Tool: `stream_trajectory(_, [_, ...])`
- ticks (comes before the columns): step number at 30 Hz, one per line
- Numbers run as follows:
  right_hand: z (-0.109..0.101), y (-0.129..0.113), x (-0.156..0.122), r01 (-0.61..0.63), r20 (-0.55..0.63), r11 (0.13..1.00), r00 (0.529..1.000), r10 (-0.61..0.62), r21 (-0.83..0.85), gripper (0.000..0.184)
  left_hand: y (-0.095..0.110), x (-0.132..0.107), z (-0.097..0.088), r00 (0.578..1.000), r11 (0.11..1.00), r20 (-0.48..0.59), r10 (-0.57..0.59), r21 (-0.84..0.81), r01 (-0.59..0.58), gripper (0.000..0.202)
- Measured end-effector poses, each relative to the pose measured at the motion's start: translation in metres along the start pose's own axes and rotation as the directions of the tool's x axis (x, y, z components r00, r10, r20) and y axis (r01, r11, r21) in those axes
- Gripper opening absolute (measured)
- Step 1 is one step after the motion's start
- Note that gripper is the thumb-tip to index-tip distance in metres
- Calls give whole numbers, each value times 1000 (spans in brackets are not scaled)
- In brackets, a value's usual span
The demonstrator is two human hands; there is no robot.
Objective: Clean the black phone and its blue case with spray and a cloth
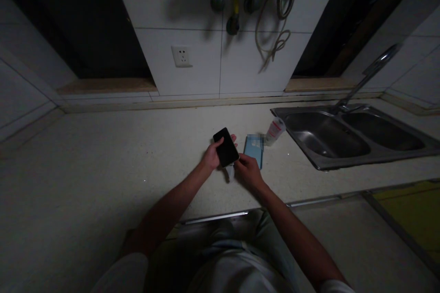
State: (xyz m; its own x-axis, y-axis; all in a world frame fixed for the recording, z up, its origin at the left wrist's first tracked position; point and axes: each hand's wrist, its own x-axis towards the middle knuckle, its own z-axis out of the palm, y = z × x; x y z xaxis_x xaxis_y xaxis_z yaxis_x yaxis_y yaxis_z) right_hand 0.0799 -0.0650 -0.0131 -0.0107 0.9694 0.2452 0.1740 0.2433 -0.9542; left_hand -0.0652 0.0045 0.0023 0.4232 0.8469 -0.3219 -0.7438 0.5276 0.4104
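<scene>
A black phone (226, 147) is held above the pale countertop (103, 169), its dark screen facing up. My left hand (212, 154) grips it from the left side, fingers wrapped round its edges. My right hand (248, 170) is closed in a pinch at the phone's lower right corner, where something small and pale (230, 172) hangs below; I cannot make out what it is. A blue flat box or case (255, 150) lies on the counter just right of the phone, partly behind my right hand.
A small white bottle with a red label (275, 131) lies next to the steel double sink (330, 162) with its tap (373, 68) at right. A wall socket (181, 56) and hanging hoses (275, 4) are on the tiled wall behind.
</scene>
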Motion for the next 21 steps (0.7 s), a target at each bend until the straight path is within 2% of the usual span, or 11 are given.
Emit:
stream_trajectory(5, [1, 2, 0, -132, 90, 987, 988, 123, 95, 22, -3, -2, 0, 999, 999, 38, -39, -22, 40, 50])
stream_trajectory(11, [1, 0, -1, -283, 185, 930, 952, 243, 236, 20, -2, 2, -4, 999, 997, -24, 31, -72, -32, 53])
stream_trajectory(14, [1, -5, 0, -319, 169, 895, 946, 278, 312, 21, -3, 3, -6, 998, 996, -42, 45, -76, -49, 53])
stream_trajectory(21, [8, -14, 0, -384, 119, 852, 923, 366, 356, 26, -6, 6, -6, 991, 988, -129, 43, -142, -61, 49])
